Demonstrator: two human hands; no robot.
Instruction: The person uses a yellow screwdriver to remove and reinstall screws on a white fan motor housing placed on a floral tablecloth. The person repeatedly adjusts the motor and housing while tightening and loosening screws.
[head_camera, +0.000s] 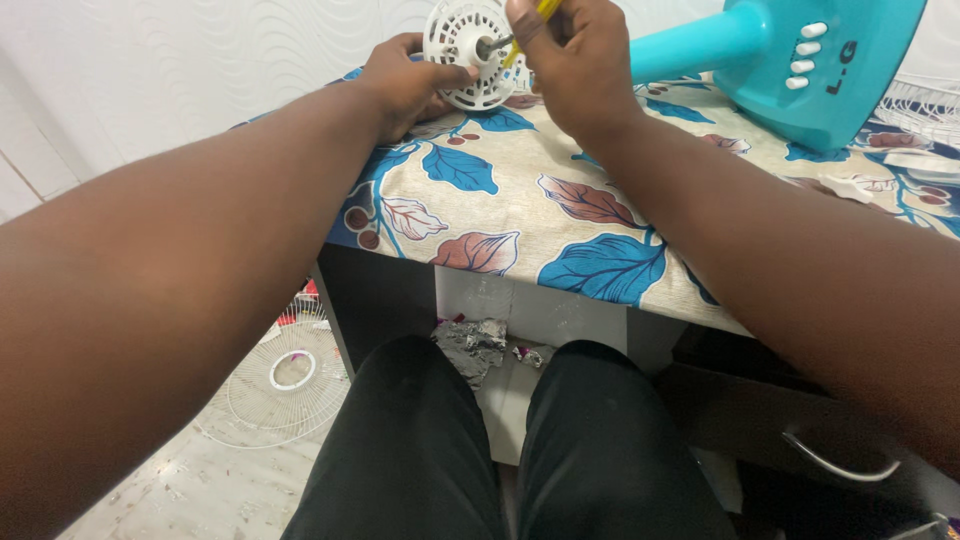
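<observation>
Over the table edge, left hand (405, 80) steadying white fan housing (470, 55), right hand (565, 60) gripping yellow tool (530, 30)

white round fan motor housing (468, 55) | upright, table's far edge | yellow-handled screwdriver (530, 25) at centre

Count: two hands (400, 80) (565, 60), one white round fan motor housing (462, 50) at 12 o'clock, one yellow-handled screwdriver (530, 25). One teal fan base (800, 70) at 1 o'clock with four white buttons (805, 56), one counter (500, 220). One white wire fan grille (280, 385) on the floor (180, 480) at 8 o'clock.
</observation>
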